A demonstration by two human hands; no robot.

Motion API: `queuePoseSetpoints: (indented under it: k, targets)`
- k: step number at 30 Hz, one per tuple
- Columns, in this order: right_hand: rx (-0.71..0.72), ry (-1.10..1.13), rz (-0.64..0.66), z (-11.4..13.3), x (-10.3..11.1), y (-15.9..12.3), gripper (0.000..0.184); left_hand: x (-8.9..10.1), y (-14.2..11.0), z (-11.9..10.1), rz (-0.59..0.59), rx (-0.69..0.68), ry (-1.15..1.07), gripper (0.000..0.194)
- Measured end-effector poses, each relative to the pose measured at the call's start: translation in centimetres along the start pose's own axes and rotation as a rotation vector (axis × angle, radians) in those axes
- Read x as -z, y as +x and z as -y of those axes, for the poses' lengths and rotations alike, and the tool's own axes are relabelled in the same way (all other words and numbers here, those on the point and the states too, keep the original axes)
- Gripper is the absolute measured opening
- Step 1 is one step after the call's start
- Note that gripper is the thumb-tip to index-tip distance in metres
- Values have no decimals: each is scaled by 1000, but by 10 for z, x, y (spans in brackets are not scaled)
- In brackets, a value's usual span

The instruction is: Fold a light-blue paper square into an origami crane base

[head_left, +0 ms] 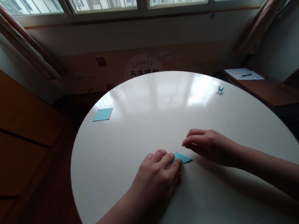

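A folded piece of light-blue paper lies on the white round table, its pointed end showing to the right. My left hand presses it down with curled fingers, which cover its left part. Just above and to the right of the paper, my right hand hovers apart from it. Its fingers are loosely bent with a small gap between them, and nothing shows in them.
A stack of square light-blue paper sits at the table's far left. Near the far right edge stands a small folded blue paper bird. Beyond the table, a brown side desk holds white sheets and a dark pen.
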State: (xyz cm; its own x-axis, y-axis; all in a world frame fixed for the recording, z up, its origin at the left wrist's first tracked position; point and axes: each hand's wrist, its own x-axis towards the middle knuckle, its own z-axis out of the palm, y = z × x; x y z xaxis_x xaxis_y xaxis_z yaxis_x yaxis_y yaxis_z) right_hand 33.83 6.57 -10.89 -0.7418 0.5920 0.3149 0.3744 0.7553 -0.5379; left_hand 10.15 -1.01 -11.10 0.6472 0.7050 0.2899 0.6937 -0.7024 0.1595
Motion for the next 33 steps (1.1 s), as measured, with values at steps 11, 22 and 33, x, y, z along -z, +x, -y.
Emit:
queuePoseSetpoints:
  k: [11, 22, 33]
  targets:
    - [9, -124, 217, 6, -2, 9, 11, 0, -1, 1, 70, -9, 16, 30]
    - [28, -262, 349, 13, 10, 0, 13, -3, -2, 1, 21, -13, 50, 28]
    - [-38, -265, 340, 18, 18, -9, 14, 0, -2, 1, 57, 19, 30, 29]
